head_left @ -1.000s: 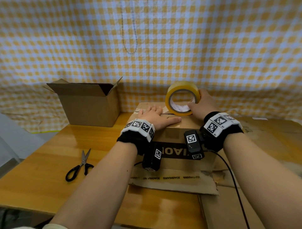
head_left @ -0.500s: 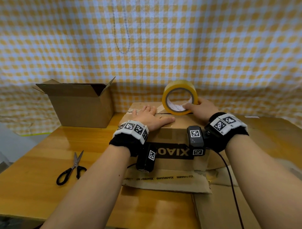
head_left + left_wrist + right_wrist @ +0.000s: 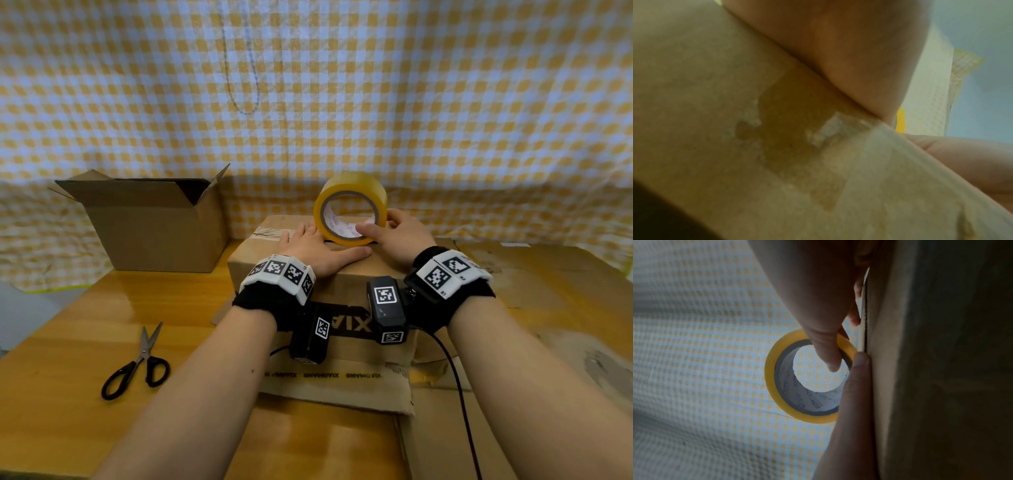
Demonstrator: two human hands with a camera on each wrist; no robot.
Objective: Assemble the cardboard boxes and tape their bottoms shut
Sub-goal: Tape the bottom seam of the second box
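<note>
Brown cardboard box (image 3: 346,274) at frame centre in the head view, upside down with its closed flaps facing up, sitting on flattened cardboard (image 3: 342,387) on the wooden table (image 3: 68,394). Part of a black print, the letters "XIA", shows on its near side between the two wrist cameras. Old tape residue and torn patches on the box surface fill the left wrist view.

Left hand (image 3: 318,250) lies flat, fingers straight, palm pressing the box top just left of the roll. Right hand (image 3: 400,233) grasps the yellow tape roll (image 3: 349,209), which stands on edge on the box top at upper centre; the thumb reaches into the core and the fingers wrap the outer right side. In the right wrist view the roll (image 3: 809,378) is at centre with a finger hooked into its hole, next to the box edge; whether a strip of tape runs from the roll to the box I cannot tell.

Second box (image 3: 154,222) at left centre, upright with flaps open, well apart from the first. Black-handled scissors (image 3: 137,363) at lower left on the table, closed, untouched. Yellow-and-white checked cloth (image 3: 342,85) covers the whole upper half, with a thin chain (image 3: 239,68) hanging at upper centre.
</note>
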